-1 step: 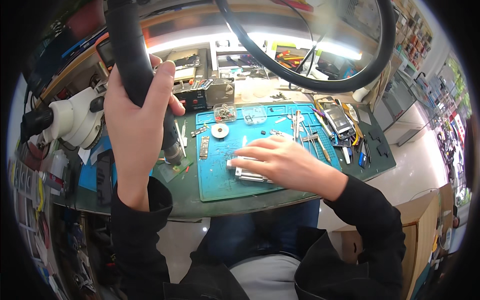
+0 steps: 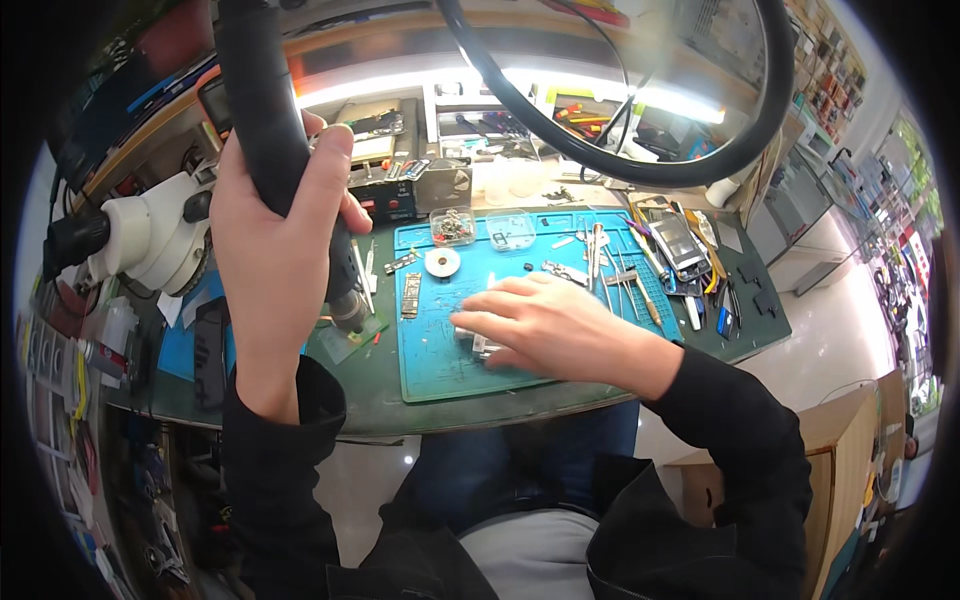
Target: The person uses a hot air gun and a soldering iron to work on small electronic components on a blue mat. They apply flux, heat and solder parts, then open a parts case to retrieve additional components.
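My left hand (image 2: 275, 250) is wrapped round the thick black handle of a hot-air gun (image 2: 262, 110). The metal nozzle (image 2: 348, 308) points down over a small green translucent board (image 2: 350, 340) beside the mat. Palm down, my right hand (image 2: 560, 325) is over a small silvery metal block or holder (image 2: 478, 343), which it mostly covers. Its fingers are stretched out and slightly apart; whether they touch the block is unclear. The block lies on a blue work mat (image 2: 440, 375).
A solder spool (image 2: 442, 263), small circuit boards (image 2: 410, 296) and clear parts boxes (image 2: 512, 231) lie nearby. To the right are tweezers, screwdrivers and an opened phone (image 2: 682, 246). A white microscope (image 2: 150, 235) stands left. A black ring-shaped tube (image 2: 620, 172) arches overhead.
My right hand has shifted slightly, its thumb side lower, and hides more of the silvery block. The left hand and hot-air gun stay nearly still.
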Demonstrator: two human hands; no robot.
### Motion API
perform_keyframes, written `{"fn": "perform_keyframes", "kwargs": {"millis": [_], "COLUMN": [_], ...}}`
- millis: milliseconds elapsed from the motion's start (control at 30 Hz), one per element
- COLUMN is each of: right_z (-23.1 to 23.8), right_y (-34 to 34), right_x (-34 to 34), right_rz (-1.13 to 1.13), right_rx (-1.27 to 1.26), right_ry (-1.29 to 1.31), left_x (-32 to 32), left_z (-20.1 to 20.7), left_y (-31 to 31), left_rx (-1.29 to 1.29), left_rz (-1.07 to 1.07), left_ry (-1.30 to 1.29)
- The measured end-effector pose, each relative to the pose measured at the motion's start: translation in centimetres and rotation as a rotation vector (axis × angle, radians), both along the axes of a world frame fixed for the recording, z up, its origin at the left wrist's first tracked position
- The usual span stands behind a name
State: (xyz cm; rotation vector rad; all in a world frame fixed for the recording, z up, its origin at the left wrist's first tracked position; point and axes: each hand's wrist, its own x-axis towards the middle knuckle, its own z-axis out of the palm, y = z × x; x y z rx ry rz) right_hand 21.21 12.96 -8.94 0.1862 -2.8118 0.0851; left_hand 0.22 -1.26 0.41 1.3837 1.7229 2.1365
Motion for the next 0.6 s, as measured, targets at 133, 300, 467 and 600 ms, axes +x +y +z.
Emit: {"fn": "perform_keyframes", "kwargs": {"millis": [133, 300, 467, 600], "right_z": [-0.5, 1.5, 3.8, 3.8], "right_y": [1.1, 1.8, 3.8, 7.3], "right_x": [-3.8, -6.1, -5.5, -1.7], "right_rz": [0.043, 0.006, -0.343, -0.495], "right_rx": [-0.013, -0.029, 0.026, -0.165], "right_ry": [-0.383, -0.614, -0.680, -0.609], "left_x": [-0.4, -0.8, -0.7, -0.3], "left_z": [0.0, -0.3, -0.5, -1.0], "left_y": [-2.1, -2.6, -2.4, -1.3], "left_rx": [0.009, 0.062, 0.068, 0.072], "left_rz": [0.031, 0.034, 0.027, -0.006], "left_ry": [0.011, -0.001, 0.005, -0.008]}}
